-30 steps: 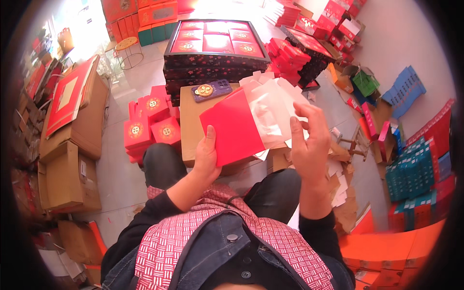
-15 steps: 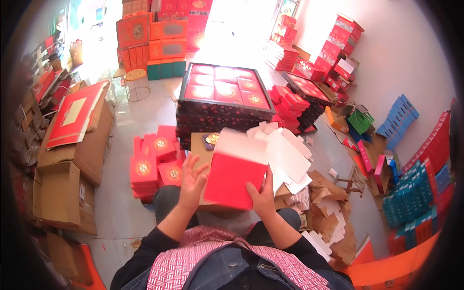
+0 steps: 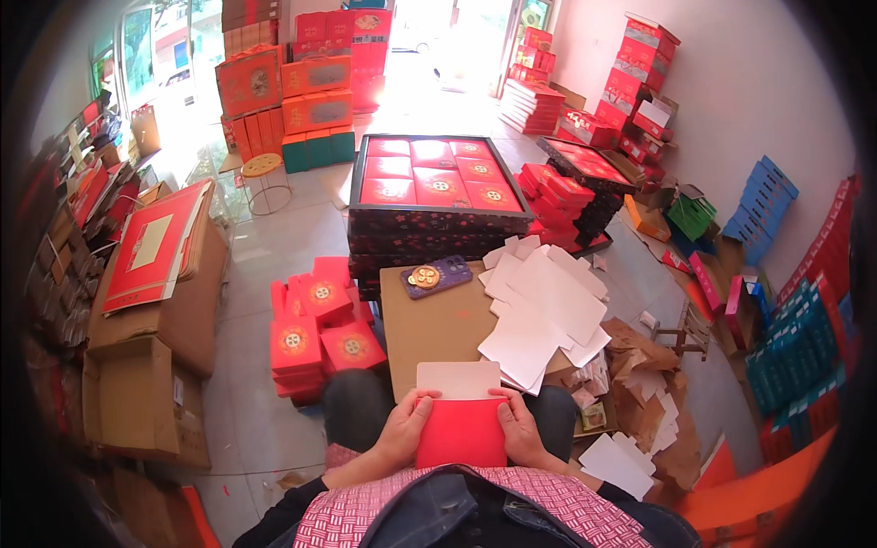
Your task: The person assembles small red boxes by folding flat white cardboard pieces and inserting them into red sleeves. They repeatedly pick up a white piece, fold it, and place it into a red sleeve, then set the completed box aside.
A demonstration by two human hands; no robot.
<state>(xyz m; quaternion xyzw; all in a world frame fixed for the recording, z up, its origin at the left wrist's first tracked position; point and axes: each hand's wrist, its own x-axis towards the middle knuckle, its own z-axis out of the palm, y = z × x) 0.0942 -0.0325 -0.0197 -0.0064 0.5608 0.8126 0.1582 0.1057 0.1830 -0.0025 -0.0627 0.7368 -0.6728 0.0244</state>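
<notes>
Close to my body, above my lap, a red paper box (image 3: 461,437) with a white flap (image 3: 458,378) standing up at its far end is held between both hands. My left hand (image 3: 402,431) is closed on its left edge, thumb on the near face. My right hand (image 3: 523,429) grips the opposite edge in the same way. Just beyond lies a brown cardboard surface (image 3: 406,342). On it rest a purple phone (image 3: 448,278) with a gold ornament and a loose pile of flat white card blanks (image 3: 546,306).
Red boxes (image 3: 320,333) are heaped left of the cardboard. Behind it stand stacked black trays (image 3: 438,222) filled with red boxes. Crumpled brown paper (image 3: 639,365) lies at the right, and an open carton (image 3: 123,388) stands at the left. A round stool (image 3: 263,166) is farther back.
The red box has come down toward my lap. My left hand, earlier open and apart from it, now grips its left edge; my right hand still holds the other side.
</notes>
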